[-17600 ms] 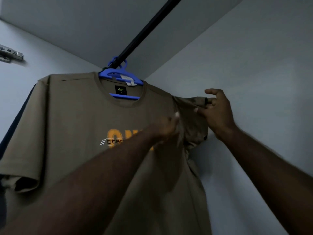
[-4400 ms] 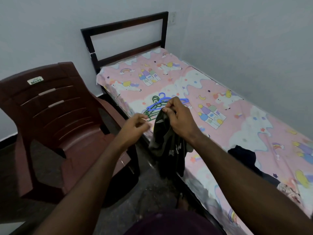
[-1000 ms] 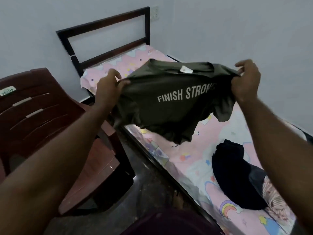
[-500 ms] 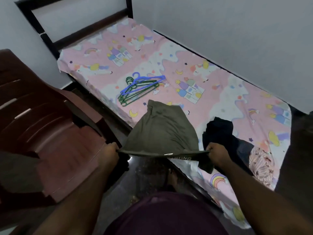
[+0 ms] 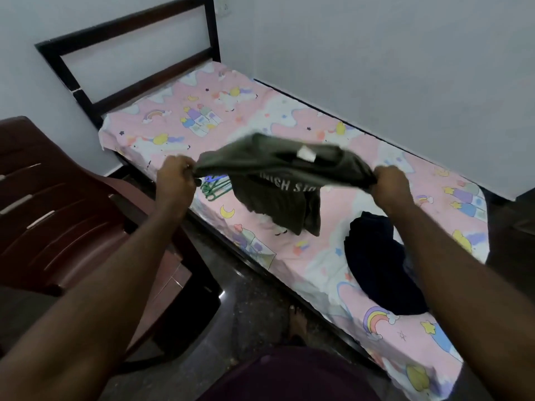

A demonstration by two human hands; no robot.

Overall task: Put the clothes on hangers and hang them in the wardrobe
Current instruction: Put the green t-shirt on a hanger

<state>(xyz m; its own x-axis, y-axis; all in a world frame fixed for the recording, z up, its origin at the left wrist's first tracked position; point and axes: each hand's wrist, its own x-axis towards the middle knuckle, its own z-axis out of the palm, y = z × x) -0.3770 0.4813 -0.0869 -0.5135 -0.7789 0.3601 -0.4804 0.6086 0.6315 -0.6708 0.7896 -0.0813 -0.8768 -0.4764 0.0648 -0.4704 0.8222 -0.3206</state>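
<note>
Olive t-shirt (image 5: 278, 169), print partly readable "ISH ST", white neck tag, bunched in curled fingers of left hand (image 5: 175, 180) and right hand (image 5: 390, 183).

You are holding up an olive T-shirt (image 5: 278, 180) whose white print is showing upside down, reading partly "ISH ST".

We note an olive-green T-shirt (image 5: 278, 180) stretched in the air over the bed, blurred, white lettering partly readable, a white neck label up top. Blue and green hangers (image 5: 215, 188) lie bunched on the sheet beneath its left edge. A dark navy garment (image 5: 379, 264) lies crumpled further right.
</note>
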